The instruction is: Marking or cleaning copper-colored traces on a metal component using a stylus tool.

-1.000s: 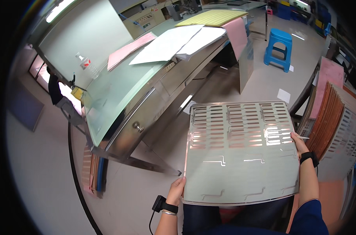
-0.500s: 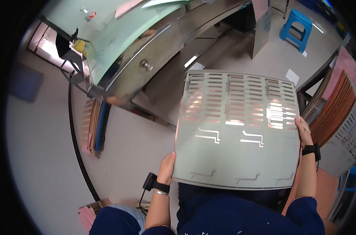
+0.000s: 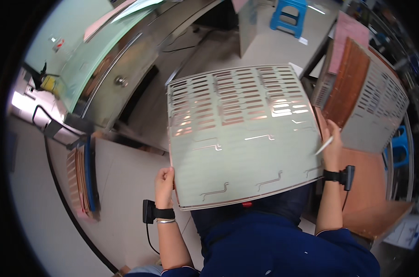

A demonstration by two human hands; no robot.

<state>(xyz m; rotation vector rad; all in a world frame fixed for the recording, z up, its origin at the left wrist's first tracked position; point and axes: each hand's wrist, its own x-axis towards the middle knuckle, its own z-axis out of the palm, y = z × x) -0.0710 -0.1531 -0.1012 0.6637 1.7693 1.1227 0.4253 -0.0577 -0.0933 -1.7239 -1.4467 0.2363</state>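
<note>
A large pale green circuit board panel (image 3: pixel 246 159) with rows of copper slots and thin bent copper traces is held out in front of my body. Its left edge sits in my left hand (image 3: pixel 163 187), gripped near the lower left corner. My right hand (image 3: pixel 333 143) is closed on the opposite edge, lower down on that side. A slim white stick like a pen (image 3: pixel 324 145) also pokes out from the right hand over the panel. Whether one panel or a thin pile is held, I cannot tell. Each wrist wears a black band with a small box.
A glass-topped desk (image 3: pixel 78 64) stands at the far left, a blue stool (image 3: pixel 288 18) at the back. On the right, a stack of copper-coloured panels (image 3: pixel 350 83) leans above a wooden surface (image 3: pixel 361 171). Another upright stack (image 3: pixel 80 177) rests on the floor at left.
My view has turned to the right. The panel, in both hands throughout, has tilted, its right side higher, and lies nearer the picture's middle. The right-hand stack shows more fully.
</note>
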